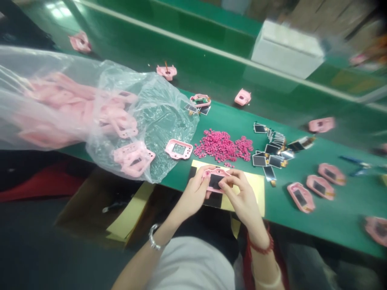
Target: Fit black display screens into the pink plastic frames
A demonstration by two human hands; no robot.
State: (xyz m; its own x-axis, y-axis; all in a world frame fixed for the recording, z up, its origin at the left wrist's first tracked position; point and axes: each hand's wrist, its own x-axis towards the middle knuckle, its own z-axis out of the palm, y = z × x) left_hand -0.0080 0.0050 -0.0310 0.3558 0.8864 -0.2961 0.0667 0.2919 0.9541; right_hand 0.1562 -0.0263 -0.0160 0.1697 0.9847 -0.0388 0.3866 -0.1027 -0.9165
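A pink plastic console shell with a dark screen set in it is held between both hands. My left hand grips its left end, thumb on the front. My right hand closes on its right side, thumb and fingers by the screen's edge. Under the hands lies a yellow sheet with a dark patch. Just beyond it is a heap of small magenta buttons. An empty pink shell frame lies to the left of the heap.
A clear plastic bag full of pink shells covers the left side. Loose screens lie right of the buttons. Several shells with screens and blue pliers are farther right. Pink parts and a white box stand beyond.
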